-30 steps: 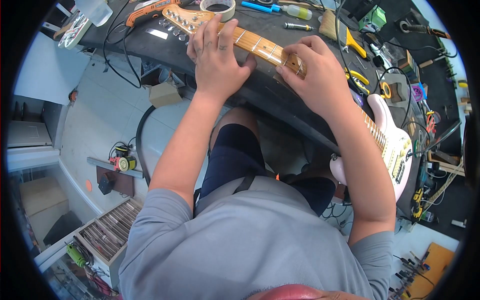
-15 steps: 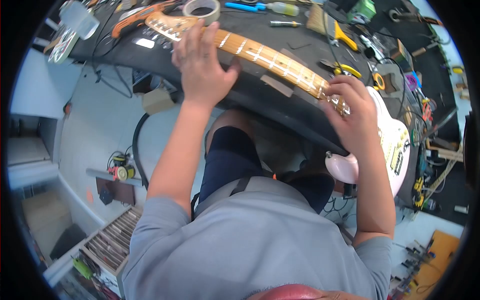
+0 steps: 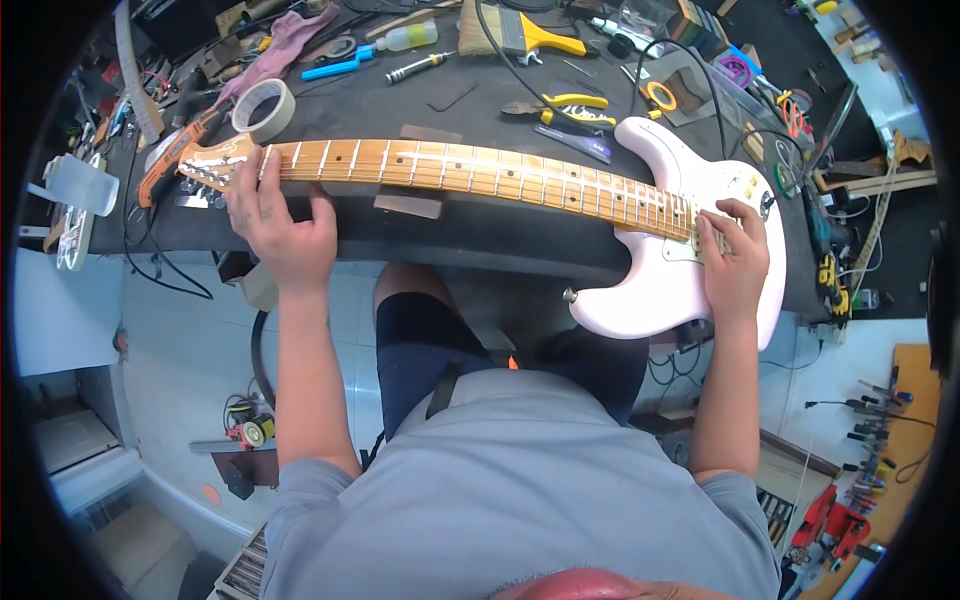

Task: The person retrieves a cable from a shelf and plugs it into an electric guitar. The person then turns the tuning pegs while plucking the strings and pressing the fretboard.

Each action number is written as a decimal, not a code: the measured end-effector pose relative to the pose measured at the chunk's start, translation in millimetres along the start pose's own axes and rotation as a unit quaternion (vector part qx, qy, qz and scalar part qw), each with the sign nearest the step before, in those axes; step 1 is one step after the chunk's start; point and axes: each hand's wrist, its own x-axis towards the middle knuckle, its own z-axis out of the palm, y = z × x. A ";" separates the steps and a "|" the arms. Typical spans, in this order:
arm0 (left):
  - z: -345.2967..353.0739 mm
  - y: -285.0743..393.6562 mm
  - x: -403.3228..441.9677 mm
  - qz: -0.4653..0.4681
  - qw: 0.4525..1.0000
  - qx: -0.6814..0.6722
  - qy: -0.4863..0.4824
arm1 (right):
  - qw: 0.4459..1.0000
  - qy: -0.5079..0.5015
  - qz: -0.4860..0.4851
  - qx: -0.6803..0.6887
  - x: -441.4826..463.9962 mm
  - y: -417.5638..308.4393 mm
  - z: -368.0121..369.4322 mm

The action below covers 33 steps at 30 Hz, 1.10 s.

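Note:
A pale pink electric guitar [image 3: 650, 290] lies face up along the bench, its maple neck [image 3: 480, 170] pointing left over a small wooden block [image 3: 408, 206]. My left hand [image 3: 275, 225] rests at the nut end of the neck beside the headstock [image 3: 210, 165], fingers spread over the strings and thumb apart. Over the body, near the end of the neck, is my right hand [image 3: 735, 255], its fingers bent onto the strings and pickguard. Whether those fingertips pinch a string cannot be made out.
Behind the neck on the dark bench [image 3: 400, 110] are a tape roll [image 3: 264, 108], yellow-handled pliers [image 3: 565, 108], a wide brush [image 3: 510, 35] and a hex key. An orange tool [image 3: 165, 165] and a plastic container [image 3: 85, 185] are at the left.
My right hand has slid along the neck onto the guitar body. My left hand stays by the nut. The view has turned toward the right, so the whole guitar now shows.

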 end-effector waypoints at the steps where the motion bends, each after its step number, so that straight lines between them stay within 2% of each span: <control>1: -1.7 3.6 1.0 0.002 1.000 0.004 -0.003 | 1.000 0.006 0.003 -0.009 -0.9 0.9 -0.3; 3: -10.4 4.4 2.7 0.007 1.000 -0.001 -0.009 | 1.000 0.014 -0.003 -0.008 -2.1 3.3 2.7; 6: -21.6 -14.5 -3.5 -0.008 0.990 -0.136 0.020 | 1.000 0.015 0.014 0.010 -2.3 9.8 4.7; 7: -30.5 -20.0 0.5 -0.013 0.993 -0.102 0.050 | 1.000 0.015 0.018 0.012 -1.9 9.7 5.3; 10: -46.6 -77.6 4.5 -0.194 0.975 -0.077 0.074 | 0.999 0.011 0.033 0.024 -1.4 7.8 6.1; 12: -56.9 -125.8 14.0 -0.275 0.961 -0.039 0.013 | 0.999 0.009 0.039 0.034 -1.9 7.2 5.7; 13: -60.4 -138.2 18.8 -0.256 0.966 -0.029 -0.018 | 0.998 0.009 0.039 0.039 -1.9 7.2 5.9; 16: -63.1 -171.0 27.2 -0.022 0.984 0.140 -0.106 | 0.998 0.009 0.038 0.045 -0.5 4.4 3.6; 20: -56.8 -193.4 32.3 0.056 0.973 0.194 -0.114 | 0.998 0.018 0.031 0.043 -1.1 7.1 3.6; 24: -53.8 -197.2 43.6 0.139 0.968 0.201 -0.056 | 0.995 0.040 0.045 0.075 -1.6 -0.3 1.2; 31: -48.6 -197.6 36.4 0.073 0.978 0.175 -0.090 | 0.994 0.032 0.049 0.090 -1.0 -5.6 -3.6; 33: -45.9 -195.6 34.3 0.013 0.988 0.127 -0.092 | 0.994 0.036 0.047 0.097 -1.4 -4.1 -3.1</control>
